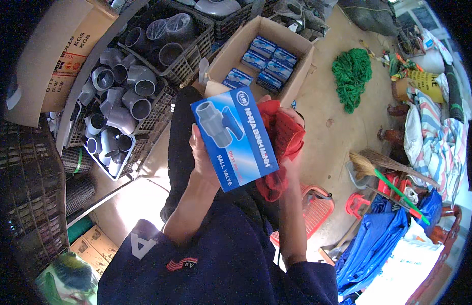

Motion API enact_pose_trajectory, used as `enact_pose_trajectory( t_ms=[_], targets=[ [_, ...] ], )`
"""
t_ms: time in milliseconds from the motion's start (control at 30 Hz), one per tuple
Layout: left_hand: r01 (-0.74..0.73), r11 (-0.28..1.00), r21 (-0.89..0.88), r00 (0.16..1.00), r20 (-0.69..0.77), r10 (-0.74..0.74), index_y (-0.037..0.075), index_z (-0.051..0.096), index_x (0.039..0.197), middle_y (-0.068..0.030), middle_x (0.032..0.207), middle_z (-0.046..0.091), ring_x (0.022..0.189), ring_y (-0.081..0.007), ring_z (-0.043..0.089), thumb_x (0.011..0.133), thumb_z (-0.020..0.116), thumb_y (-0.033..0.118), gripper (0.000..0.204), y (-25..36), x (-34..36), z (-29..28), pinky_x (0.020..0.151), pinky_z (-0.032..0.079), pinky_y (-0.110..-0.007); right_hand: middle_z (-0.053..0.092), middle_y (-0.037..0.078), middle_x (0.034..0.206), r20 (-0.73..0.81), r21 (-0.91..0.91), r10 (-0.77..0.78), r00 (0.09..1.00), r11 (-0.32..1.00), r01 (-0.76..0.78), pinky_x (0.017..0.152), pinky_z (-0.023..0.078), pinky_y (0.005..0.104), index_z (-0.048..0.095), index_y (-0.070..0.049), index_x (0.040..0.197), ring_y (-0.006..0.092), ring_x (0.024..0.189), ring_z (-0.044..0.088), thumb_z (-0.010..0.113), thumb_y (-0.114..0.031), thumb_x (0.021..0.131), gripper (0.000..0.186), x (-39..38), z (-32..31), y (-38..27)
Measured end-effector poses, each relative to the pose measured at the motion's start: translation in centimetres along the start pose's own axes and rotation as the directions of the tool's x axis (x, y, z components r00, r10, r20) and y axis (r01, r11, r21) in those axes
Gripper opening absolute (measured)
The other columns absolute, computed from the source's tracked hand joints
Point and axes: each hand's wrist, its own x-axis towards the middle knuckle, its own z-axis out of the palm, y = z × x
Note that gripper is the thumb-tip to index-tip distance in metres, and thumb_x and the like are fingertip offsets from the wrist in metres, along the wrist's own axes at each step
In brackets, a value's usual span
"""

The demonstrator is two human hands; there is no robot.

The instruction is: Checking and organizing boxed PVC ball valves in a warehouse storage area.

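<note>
My left hand (201,155) grips a blue carton (235,136) printed with a picture of a grey valve, held up in front of me. My right hand (289,152) is behind the carton's right side and clutches a red cloth (282,136) pressed against the box. An open cardboard box (231,51) ahead on the floor holds several more small blue cartons (269,60). My dark blue sleeves come in from the lower edge.
Black crates of grey pipe fittings (125,99) stand on a rack at the left. A green net (352,75) lies on the floor, with a broom (378,165), a red basket (317,211), blue tarpaulin (373,244) and striped sacks (433,133) at the right.
</note>
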Motion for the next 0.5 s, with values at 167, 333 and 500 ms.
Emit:
enact_pose_trajectory(
  t_ms=[167,333,500],
  targets=[
    [-0.066,0.993,-0.097,0.990,-0.134,0.053,0.016,0.027,0.142,-0.0182,0.146,0.027,0.126,-0.0279,0.042,0.073,0.034,0.083,0.096,-1.0,1.4,2.5,0.097,0.043,-0.044,0.047,0.008,0.118,-0.232,-0.169,-0.030,0.972,0.986,-0.010,0.099,0.036,0.0330,0.040,-0.004,0.122,0.0187,0.112,0.046,0.073,-0.013,0.071,0.062,-1.1,1.3,-0.5],
    [-0.045,0.994,0.096,0.930,-0.359,0.077,0.019,0.028,0.142,-0.0144,0.146,0.030,0.125,-0.0293,0.042,0.073,0.029,0.084,0.095,-1.2,1.7,3.6,0.099,0.039,-0.048,0.050,0.006,0.112,-0.370,-0.354,-0.238,0.898,0.930,0.100,0.092,0.041,0.0301,0.043,-0.004,0.118,0.0164,0.105,0.051,0.067,-0.004,0.079,0.046,-0.5,1.2,0.0],
    [-0.036,0.999,-0.010,0.948,-0.317,0.031,0.020,0.029,0.142,-0.0127,0.146,0.029,0.128,-0.0288,0.039,0.074,0.036,0.081,0.092,-1.1,1.5,3.9,0.102,0.036,-0.048,0.051,0.011,0.117,-0.552,-0.331,-0.346,0.759,0.926,0.181,0.092,0.044,0.0350,0.041,-0.004,0.121,0.0204,0.107,0.052,0.061,-0.009,0.088,0.039,1.6,1.4,-1.5]
  ],
)
